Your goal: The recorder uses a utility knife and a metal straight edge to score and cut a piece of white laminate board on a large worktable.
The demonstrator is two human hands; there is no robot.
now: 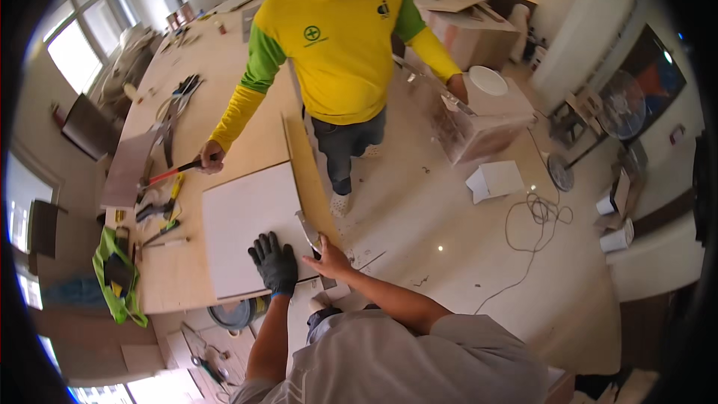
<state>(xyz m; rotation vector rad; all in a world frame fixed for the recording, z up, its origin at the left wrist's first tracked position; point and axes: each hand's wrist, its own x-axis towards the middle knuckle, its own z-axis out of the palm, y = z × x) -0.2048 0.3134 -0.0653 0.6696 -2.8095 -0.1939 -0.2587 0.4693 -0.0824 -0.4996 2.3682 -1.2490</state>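
Note:
My left hand [274, 265], in a dark grey work glove, lies flat with fingers spread on a white rectangular panel [247, 213]. The panel rests on the wooden worktable [224, 135], close to its right edge. My bare right hand [329, 260] is closed on a narrow, pale, blade-like tool [307, 230] at the panel's right edge; its exact kind is hard to make out. Across the table, a co-worker in a yellow and green shirt [336, 45] grips a hammer [173, 173] with a red and black handle, its head over the table's left side.
Hand tools, including a yellow-handled one [176, 185], lie along the table's left side beside a green bag [120, 277]. A wrapped box [486, 123] stands on the floor to the right. A loose cable [535, 213] trails near a standing fan [622, 105]. Below the table edge is a bucket [232, 314].

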